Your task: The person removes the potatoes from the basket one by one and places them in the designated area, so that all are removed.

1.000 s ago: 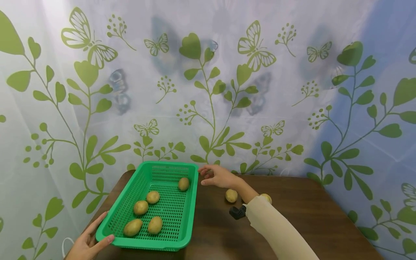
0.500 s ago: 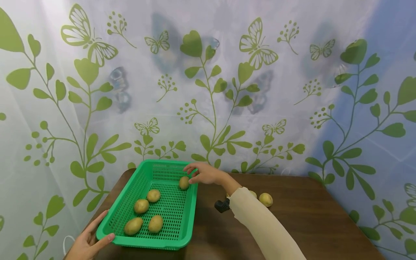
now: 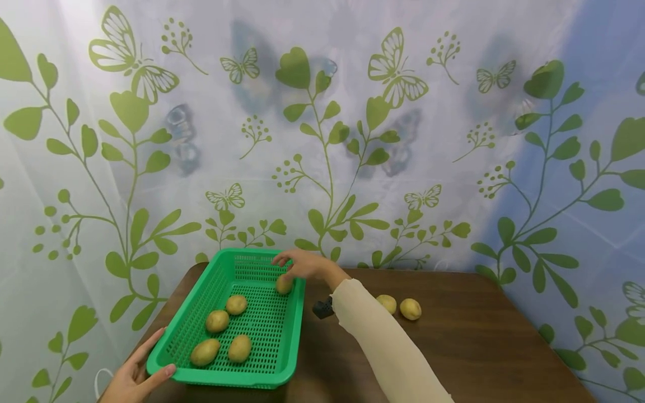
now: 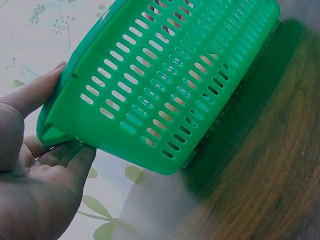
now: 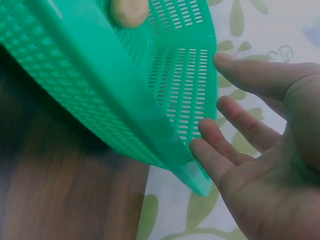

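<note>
The right hand (image 3: 305, 265) hangs over the rim at about 1 o'clock of the green basket (image 3: 227, 379), 12 being its far end; its fingers are loosely spread with nothing between them. Just below, inside the basket, lies the nearest potato (image 3: 284, 286), which looks firm, dry and fairly light: a pinch round its widest part should hold, though a hard knock could bruise it. The left hand (image 3: 133, 378) grips the rim at 7 o'clock, some fingers tucked under the lip. The basket seems to be thin, light plastic that may flex or slide, so its rim is the sensible hold. Four more potatoes (image 3: 217, 322) lie inside, from the middle round to 6 and 7 o'clock. Out at 3 o'clock, two loose potatoes (image 3: 410, 309), likely apt to roll, rest on the tabletop (image 3: 463, 347).
</note>
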`<state>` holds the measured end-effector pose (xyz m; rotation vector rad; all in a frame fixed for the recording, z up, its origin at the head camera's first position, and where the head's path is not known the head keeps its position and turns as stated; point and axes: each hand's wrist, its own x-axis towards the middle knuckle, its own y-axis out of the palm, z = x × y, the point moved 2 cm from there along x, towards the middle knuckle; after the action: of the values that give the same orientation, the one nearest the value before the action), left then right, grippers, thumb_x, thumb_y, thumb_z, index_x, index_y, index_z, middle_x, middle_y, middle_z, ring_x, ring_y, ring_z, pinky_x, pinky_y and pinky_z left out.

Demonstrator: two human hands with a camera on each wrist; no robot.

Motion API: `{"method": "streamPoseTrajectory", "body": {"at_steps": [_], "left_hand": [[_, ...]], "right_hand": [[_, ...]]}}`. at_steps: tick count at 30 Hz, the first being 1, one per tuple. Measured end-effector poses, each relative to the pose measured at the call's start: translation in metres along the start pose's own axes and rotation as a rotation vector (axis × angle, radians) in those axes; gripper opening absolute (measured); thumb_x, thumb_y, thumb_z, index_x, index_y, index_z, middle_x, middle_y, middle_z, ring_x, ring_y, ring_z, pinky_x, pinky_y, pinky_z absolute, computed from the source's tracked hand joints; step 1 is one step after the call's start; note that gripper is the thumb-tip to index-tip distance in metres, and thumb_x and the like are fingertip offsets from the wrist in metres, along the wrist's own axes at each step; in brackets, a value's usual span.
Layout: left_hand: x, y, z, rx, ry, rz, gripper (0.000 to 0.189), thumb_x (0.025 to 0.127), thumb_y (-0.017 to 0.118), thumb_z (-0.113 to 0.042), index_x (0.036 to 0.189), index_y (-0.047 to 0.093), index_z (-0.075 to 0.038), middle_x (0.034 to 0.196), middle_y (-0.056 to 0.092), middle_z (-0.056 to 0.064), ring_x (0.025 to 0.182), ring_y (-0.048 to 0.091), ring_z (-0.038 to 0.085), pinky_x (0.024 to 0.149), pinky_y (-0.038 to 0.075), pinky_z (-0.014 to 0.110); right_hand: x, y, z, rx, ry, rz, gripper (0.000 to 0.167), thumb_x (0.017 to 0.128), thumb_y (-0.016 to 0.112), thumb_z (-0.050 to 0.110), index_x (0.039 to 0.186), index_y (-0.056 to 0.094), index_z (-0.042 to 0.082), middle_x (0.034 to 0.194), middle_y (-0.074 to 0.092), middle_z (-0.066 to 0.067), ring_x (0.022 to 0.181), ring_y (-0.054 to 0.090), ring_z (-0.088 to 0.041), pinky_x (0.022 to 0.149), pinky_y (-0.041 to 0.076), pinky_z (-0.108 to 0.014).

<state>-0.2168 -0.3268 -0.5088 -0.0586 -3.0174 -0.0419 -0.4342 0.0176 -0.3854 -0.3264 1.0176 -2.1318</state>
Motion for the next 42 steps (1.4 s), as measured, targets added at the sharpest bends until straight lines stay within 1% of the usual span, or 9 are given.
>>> {"method": "streamPoseTrajectory", "body": {"at_steps": [6, 18, 24, 28, 30, 32, 34, 38, 42], "left_hand": [[-0.001, -0.002, 0.004, 0.011, -0.062, -0.013, 0.086, 0.103, 0.059, 0.002, 0.163, -0.002, 0.005, 0.123, 0.053, -0.03, 0.107, 0.064, 0.002, 0.083, 0.061, 0.034], [0.0, 0.0, 0.003, 0.027, -0.062, -0.035, 0.085, 0.103, 0.061, 0.002, 0.164, 0.002, 0.004, 0.124, 0.053, -0.028, 0.107, 0.065, 0.004, 0.084, 0.061, 0.034], [-0.001, 0.0, 0.002, 0.015, -0.035, -0.015, 0.084, 0.103, 0.06, 0.002, 0.163, 0.001, 0.006, 0.126, 0.053, -0.027, 0.109, 0.064, 0.003, 0.084, 0.06, 0.033], [-0.001, 0.0, 0.0, 0.007, -0.024, -0.004, 0.084, 0.103, 0.059, 0.002, 0.163, 0.0, 0.006, 0.128, 0.053, -0.028, 0.11, 0.063, 0.003, 0.085, 0.06, 0.033], [-0.001, 0.001, -0.001, 0.003, -0.022, -0.006, 0.083, 0.103, 0.059, 0.002, 0.163, 0.001, 0.006, 0.128, 0.053, -0.03, 0.111, 0.063, 0.003, 0.085, 0.06, 0.032], [-0.002, 0.002, -0.001, 0.001, -0.015, -0.011, 0.083, 0.103, 0.059, 0.002, 0.163, 0.002, 0.006, 0.128, 0.053, -0.031, 0.11, 0.063, 0.003, 0.085, 0.06, 0.032], [-0.002, 0.003, -0.002, -0.002, 0.001, -0.009, 0.082, 0.103, 0.059, 0.002, 0.163, 0.002, 0.007, 0.128, 0.053, -0.031, 0.111, 0.063, 0.003, 0.085, 0.06, 0.031], [-0.004, 0.006, -0.002, 0.003, 0.032, -0.011, 0.081, 0.103, 0.058, 0.004, 0.162, 0.003, 0.009, 0.13, 0.054, -0.03, 0.112, 0.063, 0.003, 0.085, 0.06, 0.031], [-0.005, 0.006, 0.0, 0.02, 0.0, -0.034, 0.082, 0.103, 0.06, 0.001, 0.163, 0.004, 0.008, 0.129, 0.053, -0.033, 0.11, 0.063, 0.003, 0.084, 0.06, 0.031]], "right_hand": [[0.017, 0.009, -0.001, 0.003, 0.029, -0.029, 0.049, 0.1, 0.072, 0.008, 0.146, 0.059, 0.015, 0.147, 0.052, -0.017, 0.136, 0.047, -0.037, 0.101, 0.05, -0.044], [0.036, 0.03, 0.0, -0.17, 0.114, -0.046, 0.046, 0.098, 0.075, 0.012, 0.143, 0.063, 0.013, 0.153, 0.048, -0.009, 0.141, 0.044, -0.029, 0.109, 0.046, -0.042], [0.04, 0.035, -0.002, -0.119, 0.146, 0.004, 0.049, 0.098, 0.074, 0.009, 0.145, 0.062, 0.012, 0.161, 0.038, -0.011, 0.147, 0.036, -0.031, 0.112, 0.043, -0.046], [0.041, 0.036, -0.001, -0.122, 0.17, 0.064, 0.052, 0.098, 0.069, 0.001, 0.148, 0.059, 0.011, 0.162, 0.035, -0.01, 0.137, 0.044, -0.024, 0.089, 0.051, -0.035], [0.041, 0.036, -0.001, -0.165, 0.175, 0.091, 0.054, 0.097, 0.064, -0.003, 0.148, 0.059, 0.011, 0.161, 0.037, -0.009, 0.123, 0.049, -0.021, 0.073, 0.045, -0.033], [0.041, 0.036, 0.001, -0.218, 0.172, 0.108, 0.054, 0.096, 0.06, -0.005, 0.148, 0.059, 0.01, 0.158, 0.043, -0.009, 0.115, 0.05, -0.021, 0.07, 0.041, -0.033], [0.041, 0.037, 0.001, -0.283, 0.16, 0.11, 0.05, 0.097, 0.058, -0.003, 0.146, 0.061, 0.01, 0.152, 0.05, -0.007, 0.116, 0.053, -0.02, 0.074, 0.044, -0.03], [0.045, 0.045, 0.001, -0.408, 0.103, 0.114, 0.038, 0.106, 0.054, 0.004, 0.142, 0.064, 0.009, 0.145, 0.058, -0.005, 0.133, 0.052, -0.023, 0.102, 0.048, -0.031], [0.051, 0.055, -0.003, -0.467, 0.114, 0.115, 0.041, 0.105, 0.055, -0.001, 0.139, 0.068, 0.016, 0.146, 0.056, -0.003, 0.137, 0.049, -0.025, 0.108, 0.047, -0.034]]}}
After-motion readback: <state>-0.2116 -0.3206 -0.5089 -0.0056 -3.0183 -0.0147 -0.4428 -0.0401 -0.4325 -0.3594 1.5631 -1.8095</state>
